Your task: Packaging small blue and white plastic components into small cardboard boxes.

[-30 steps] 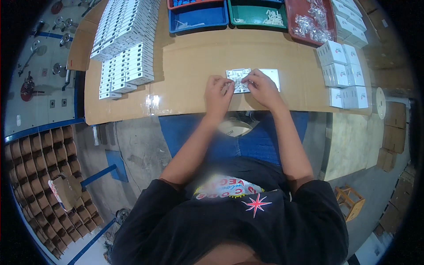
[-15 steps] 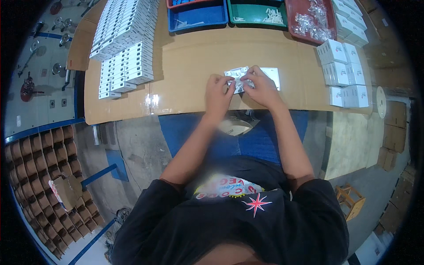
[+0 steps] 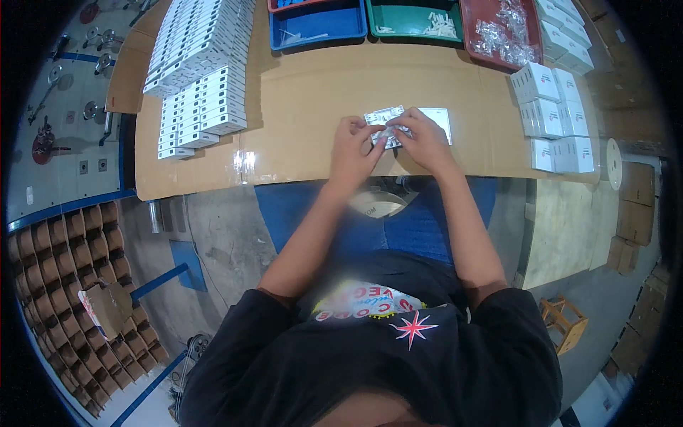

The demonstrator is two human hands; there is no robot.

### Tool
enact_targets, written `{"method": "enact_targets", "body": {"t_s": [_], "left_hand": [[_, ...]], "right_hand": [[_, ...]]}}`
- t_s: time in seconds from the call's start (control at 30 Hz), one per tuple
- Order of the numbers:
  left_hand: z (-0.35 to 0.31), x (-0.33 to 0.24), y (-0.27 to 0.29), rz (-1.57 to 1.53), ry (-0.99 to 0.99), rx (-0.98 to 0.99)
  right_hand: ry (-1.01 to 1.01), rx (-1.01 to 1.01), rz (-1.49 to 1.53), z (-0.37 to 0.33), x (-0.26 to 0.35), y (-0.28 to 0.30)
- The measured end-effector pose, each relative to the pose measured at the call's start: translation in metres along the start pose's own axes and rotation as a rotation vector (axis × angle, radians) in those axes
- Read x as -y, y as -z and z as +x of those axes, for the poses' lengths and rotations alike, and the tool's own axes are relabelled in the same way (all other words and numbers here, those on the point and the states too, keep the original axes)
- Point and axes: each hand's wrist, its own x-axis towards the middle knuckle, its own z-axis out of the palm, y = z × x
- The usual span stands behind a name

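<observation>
My left hand (image 3: 352, 153) and my right hand (image 3: 425, 144) meet over the table, fingers bent and fingertips pinched close together. Between them is a small, pale, shiny piece (image 3: 393, 134), mostly covered by the fingers; its kind I cannot make out. Under the fingertips lies a white, patterned flat item (image 3: 383, 115), partly hidden by both hands. Just beside my right hand a plain white flat box or card (image 3: 437, 122) rests on the brown cardboard table cover (image 3: 299, 117).
Tall stacks of white boxes (image 3: 203, 92) stand at the left, more white boxes (image 3: 558, 117) at the right. Along the far edge sit a blue bin (image 3: 320, 44), a green bin (image 3: 416, 37) with white pieces, and a red bin (image 3: 501, 65) of clear packets. A wooden stool (image 3: 564, 325) stands lower right.
My left fingers have shifted slightly to the right, and the white patterned item has moved a little. Both hands stay close together over the same spot.
</observation>
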Motion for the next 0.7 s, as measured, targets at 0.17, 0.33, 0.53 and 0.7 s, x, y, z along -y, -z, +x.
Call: {"method": "enact_targets", "body": {"t_s": [0.17,0.33,0.53,0.7], "left_hand": [[-0.002,0.010,-0.001,-0.055,0.065,0.038],[0.001,0.003,-0.004,-0.073,0.131,-0.018],[0.001,-0.008,-0.004,-0.043,0.229,-0.002],[-0.002,0.001,-0.007,0.014,0.116,-0.081]], "right_hand": [[-0.079,0.021,0.018,0.003,-0.003,0.000],[-0.083,-0.022,0.054,0.003,-0.002,-0.001],[-0.049,0.019,0.016,0.003,-0.005,0.000],[-0.008,0.009,-0.049,0.001,0.006,0.002]]}}
